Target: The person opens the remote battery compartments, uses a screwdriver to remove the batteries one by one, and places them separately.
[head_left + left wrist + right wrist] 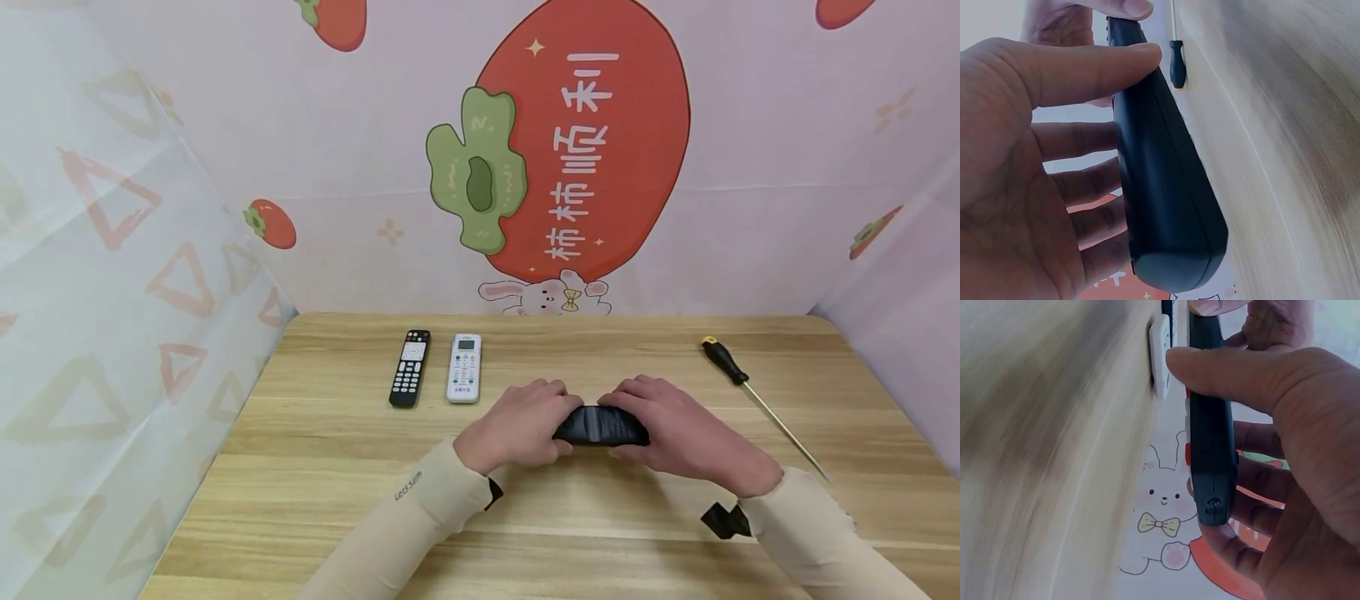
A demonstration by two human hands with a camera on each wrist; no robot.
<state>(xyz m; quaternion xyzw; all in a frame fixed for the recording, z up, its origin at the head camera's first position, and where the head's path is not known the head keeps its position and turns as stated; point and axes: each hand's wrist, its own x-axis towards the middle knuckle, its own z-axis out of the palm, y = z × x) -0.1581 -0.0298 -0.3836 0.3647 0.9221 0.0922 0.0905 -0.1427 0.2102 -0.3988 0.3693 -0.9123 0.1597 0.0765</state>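
Note:
Both hands grip a black remote control (602, 427) by its two ends, over the middle of the table. My left hand (531, 423) holds one end, with the thumb along the near side and the fingers behind. On the other end, my right hand (670, 427) has a similar hold. In the left wrist view the remote's smooth casing (1160, 187) shows. Red and whitish buttons (1189, 454) stick out on its table-facing side in the right wrist view. Most of the button face is hidden.
On the wooden table (315, 500), a black remote (409, 371) and a white remote with a small screen (464, 371) lie side by side at the back left. A screwdriver (725, 362) with a black and yellow handle lies at the right. Printed cloth (360, 150) stands behind.

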